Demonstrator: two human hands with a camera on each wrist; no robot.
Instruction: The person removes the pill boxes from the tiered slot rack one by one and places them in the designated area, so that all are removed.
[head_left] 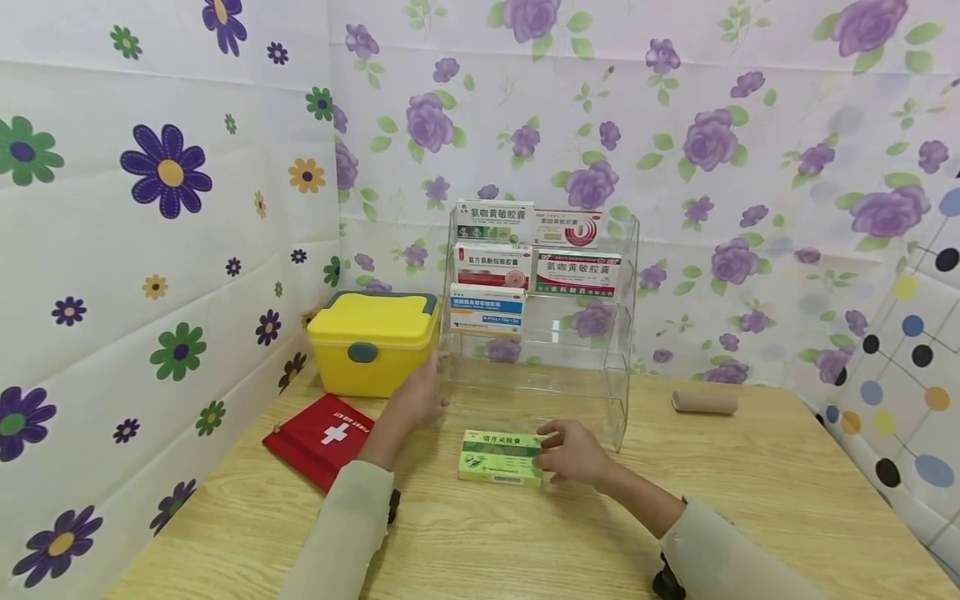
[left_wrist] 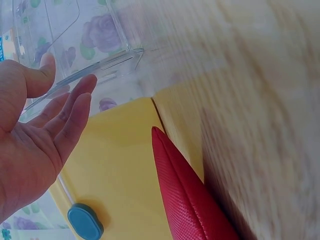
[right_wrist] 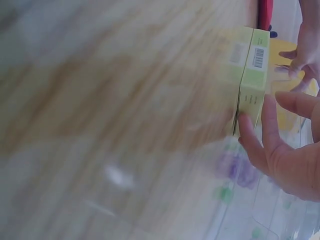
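A green medicine box [head_left: 487, 471] lies flat on the table in front of a clear tiered rack [head_left: 540, 383]. My right hand [head_left: 573, 452] is at the box's right end, fingers loosely bent. In the right wrist view, fingertips of this hand [right_wrist: 290, 162] meet the end of the box [right_wrist: 254, 75], while another finger stays apart above it. My left hand [head_left: 420, 395] is by the rack's lower left side, in front of a yellow case [head_left: 375, 362]. The left wrist view shows its thumb and fingers spread apart near the rack's clear edge [left_wrist: 107, 61], with nothing held.
Several medicine boxes stand on the rack's upper tiers, among them a blue and white one [head_left: 486, 310] and a red and green one [head_left: 577, 273]. A red first-aid pouch [head_left: 318, 437] lies before the case. A brown cardboard tube [head_left: 703, 402] lies at the right.
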